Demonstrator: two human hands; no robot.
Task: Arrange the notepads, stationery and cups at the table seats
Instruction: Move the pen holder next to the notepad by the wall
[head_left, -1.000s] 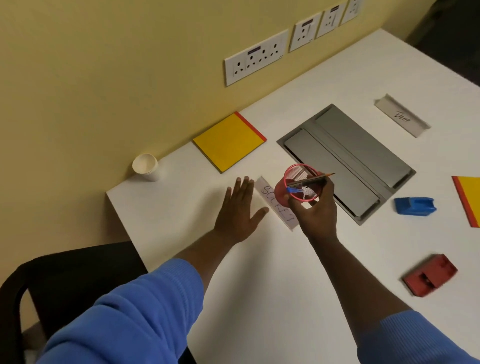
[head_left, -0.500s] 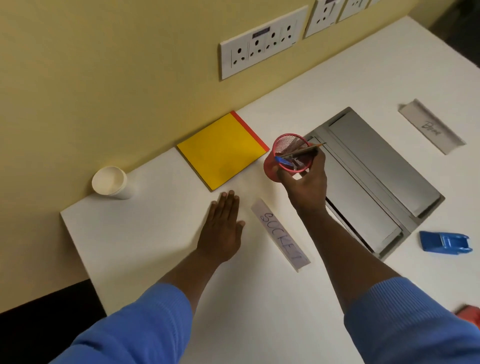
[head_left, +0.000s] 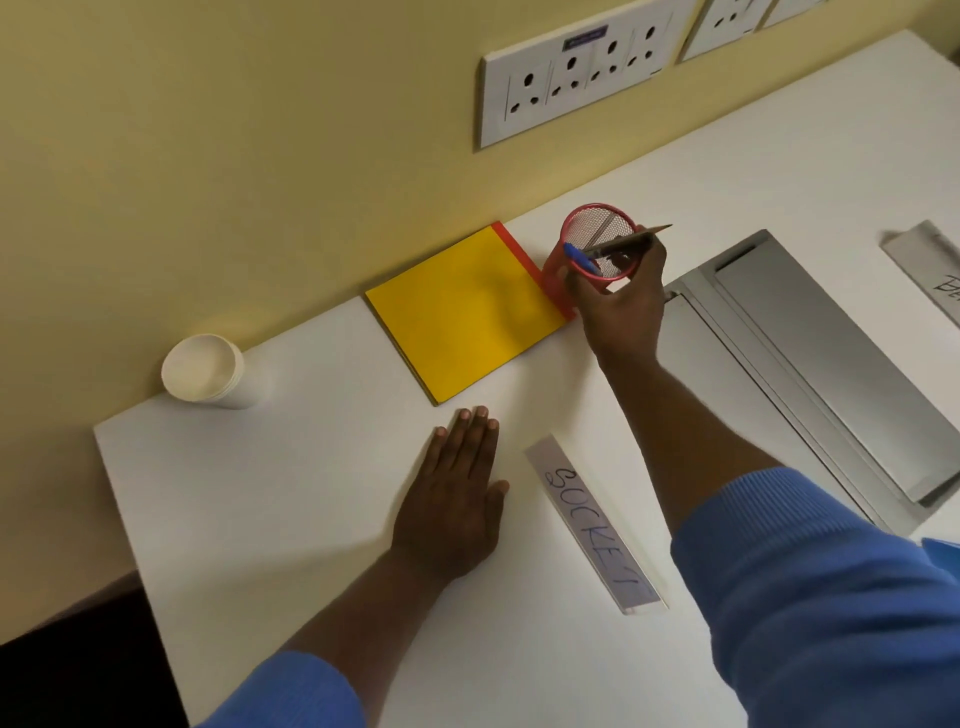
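Note:
My right hand (head_left: 621, 301) grips a red mesh pen cup (head_left: 597, 236) at its rim, right beside the red-edged side of a yellow notepad (head_left: 462, 312) near the wall. A pencil (head_left: 636, 239) and a blue pen (head_left: 579, 255) lie across the cup's mouth under my fingers. Whether the cup's base touches the table is hidden. My left hand (head_left: 454, 499) lies flat on the white table (head_left: 291, 519), fingers together, holding nothing. A white paper cup (head_left: 208, 371) stands at the far left corner. A name card reading SOCKET (head_left: 592, 525) lies between my arms.
A grey recessed cable hatch (head_left: 810, 358) is set in the table right of the pen cup. Another name card (head_left: 930, 275) lies at the right edge. Wall sockets (head_left: 576, 73) sit above the table's back edge. The table's left edge drops off near the paper cup.
My right hand has carried the red pen cup away from the name card, up beside the yellow notepad. My left hand stays flat on the table. The view has shifted closer.

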